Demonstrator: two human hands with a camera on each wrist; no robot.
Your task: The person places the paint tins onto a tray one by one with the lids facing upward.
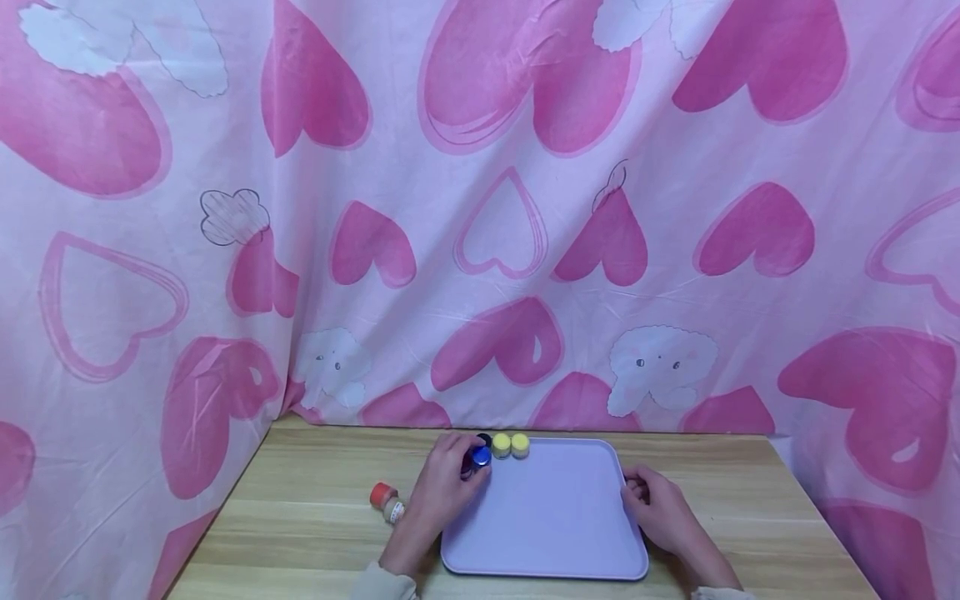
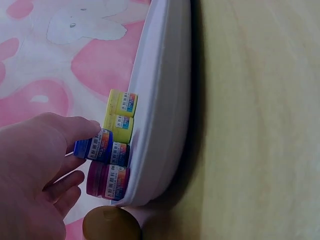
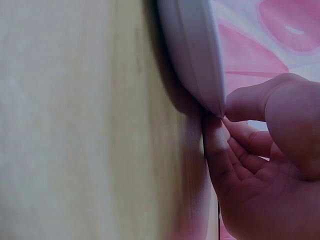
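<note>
The left hand [image 1: 442,485] has its grip clamped on the blue jar [image 2: 100,145], which is at the tray's far left corner, overlapping the dark jar [image 2: 120,153] in the left wrist view; whether its base touches the tray [image 1: 558,512] I cannot tell. The right hand [image 1: 662,512] has its grip pinched on the tray's right rim, thumb on the upper side and fingers beneath the edge. Beside the blue jar, the magenta jar [image 2: 111,181] stands at the tray's far left corner, and two yellow jars [image 1: 501,445] stand side by side along the tray's far edge, making a row with the dark and magenta ones. Room for moving is inside the tray, where bare surface runs from this row to the near rim and across to the right rim. Left of the tray, on the tabletop [image 1: 757,508], are a red jar [image 1: 381,494] and a labelled jar [image 1: 394,511] near the left wrist, with tabletop between them and the tray's left edge. A narrow strip of tabletop separates the tray's far edge from the curtain [image 1: 510,233], and a wider stretch extends right of the tray, beyond the right hand.
</note>
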